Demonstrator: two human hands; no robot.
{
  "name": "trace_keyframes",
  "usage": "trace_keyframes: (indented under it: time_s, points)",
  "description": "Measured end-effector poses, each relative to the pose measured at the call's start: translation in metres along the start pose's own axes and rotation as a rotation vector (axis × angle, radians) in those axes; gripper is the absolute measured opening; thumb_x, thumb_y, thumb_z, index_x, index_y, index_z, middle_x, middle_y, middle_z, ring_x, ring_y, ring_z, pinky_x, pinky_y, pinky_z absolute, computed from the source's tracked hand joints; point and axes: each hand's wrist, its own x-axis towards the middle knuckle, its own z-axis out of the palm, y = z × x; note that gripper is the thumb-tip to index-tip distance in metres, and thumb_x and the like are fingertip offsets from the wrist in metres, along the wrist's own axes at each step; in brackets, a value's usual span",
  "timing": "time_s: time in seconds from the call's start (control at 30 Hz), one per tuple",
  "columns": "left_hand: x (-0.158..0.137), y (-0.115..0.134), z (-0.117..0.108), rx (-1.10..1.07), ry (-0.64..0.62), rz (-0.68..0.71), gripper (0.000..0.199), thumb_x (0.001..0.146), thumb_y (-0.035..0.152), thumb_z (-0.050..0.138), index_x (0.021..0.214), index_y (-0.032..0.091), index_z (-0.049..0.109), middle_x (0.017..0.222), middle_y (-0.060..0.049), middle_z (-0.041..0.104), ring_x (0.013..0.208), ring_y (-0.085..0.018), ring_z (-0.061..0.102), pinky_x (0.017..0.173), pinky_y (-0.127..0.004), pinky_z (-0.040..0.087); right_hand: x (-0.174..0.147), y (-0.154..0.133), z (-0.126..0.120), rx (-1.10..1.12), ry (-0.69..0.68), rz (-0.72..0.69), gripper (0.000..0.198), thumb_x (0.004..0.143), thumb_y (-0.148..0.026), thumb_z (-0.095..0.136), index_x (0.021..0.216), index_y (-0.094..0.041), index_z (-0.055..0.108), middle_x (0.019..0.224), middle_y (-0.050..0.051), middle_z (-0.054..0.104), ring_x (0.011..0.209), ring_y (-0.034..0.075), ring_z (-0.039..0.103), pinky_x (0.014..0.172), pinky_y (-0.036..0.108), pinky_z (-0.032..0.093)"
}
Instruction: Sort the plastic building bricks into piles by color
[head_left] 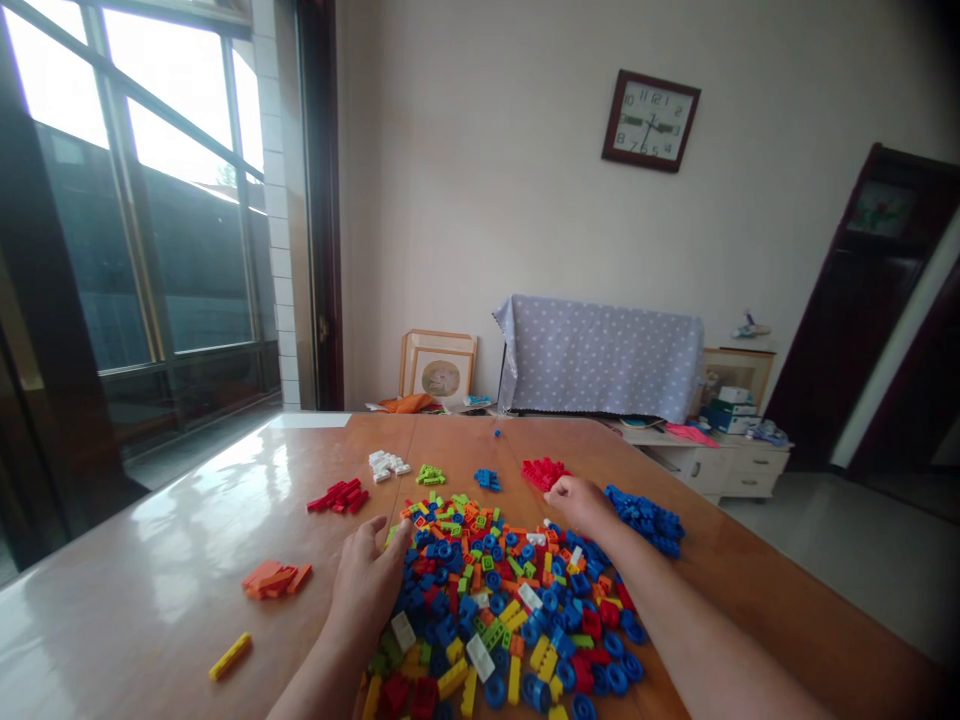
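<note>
My right hand (581,502) reaches to the small heap of red bricks (543,472) at the far side of the table. Its fingertips are pinched together at the heap's near right edge, and whatever lies between them is hidden. At the left edge of the big mixed pile of toy building bricks (495,600) is my left hand (367,565). Its thumb and forefinger are apart, with a bit of lime green showing between them; I cannot tell whether that piece lies on the pile. Blue, yellow, orange, red, white and green pieces make up the pile.
Around the pile lie white bricks (388,465), lime-green bricks (430,474), small blue bricks (487,480), dark red bricks (338,496), orange bricks (274,579), a yellow brick (230,656) and a larger blue heap (646,520). One blue piece (496,433) sits near the far edge.
</note>
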Motion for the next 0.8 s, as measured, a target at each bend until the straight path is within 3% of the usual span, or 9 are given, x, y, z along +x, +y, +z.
trace_keyframes:
  time_s: [0.13,0.27,0.37,0.53,0.8]
  points:
    - [0.001,0.000,0.001,0.000,0.002,-0.008,0.080,0.086,0.070,0.049,0.137,0.009,0.058,0.143,-0.022,0.059,0.132,-0.037,0.058,0.103,-0.042,0.050,0.003,0.034,-0.023,-0.040,0.079,0.096,0.033,0.097,-0.046,0.051,0.085,-0.023,0.073,0.080,0.006,0.075,0.070,0.018,0.062,0.060,0.026,0.032]
    - [0.002,-0.001,0.001,0.010,0.004,-0.005,0.081,0.085,0.071,0.050,0.136,0.009,0.059,0.142,-0.022,0.060,0.130,-0.037,0.059,0.102,-0.042,0.051,0.002,0.061,-0.041,-0.090,0.100,0.156,0.035,0.095,-0.044,0.054,0.073,-0.023,0.071,0.071,0.008,0.071,0.066,0.020,0.061,0.062,0.029,0.032]
    - [0.004,-0.002,0.002,0.036,0.011,-0.005,0.082,0.085,0.071,0.047,0.137,0.008,0.059,0.143,-0.022,0.059,0.134,-0.037,0.056,0.104,-0.043,0.049,0.002,0.070,-0.042,-0.094,0.114,0.168,0.028,0.094,-0.037,0.053,0.081,-0.023,0.073,0.077,0.009,0.073,0.072,0.022,0.063,0.063,0.029,0.033]
    - [0.004,-0.003,0.002,0.044,0.008,-0.005,0.085,0.084,0.073,0.047,0.137,0.008,0.059,0.142,-0.021,0.060,0.130,-0.036,0.059,0.098,-0.040,0.052,-0.002,0.061,-0.027,-0.032,0.083,0.072,0.024,0.092,-0.026,0.049,0.094,-0.022,0.073,0.087,0.005,0.075,0.080,0.019,0.064,0.065,0.026,0.034]
    - [0.004,-0.001,0.001,0.037,-0.011,-0.012,0.085,0.084,0.072,0.046,0.138,0.008,0.058,0.143,-0.021,0.060,0.132,-0.037,0.057,0.101,-0.043,0.050,-0.020,0.020,-0.003,0.017,-0.097,-0.147,0.026,0.086,-0.027,0.056,0.063,-0.018,0.062,0.068,0.000,0.067,0.068,0.014,0.055,0.058,0.025,0.025]
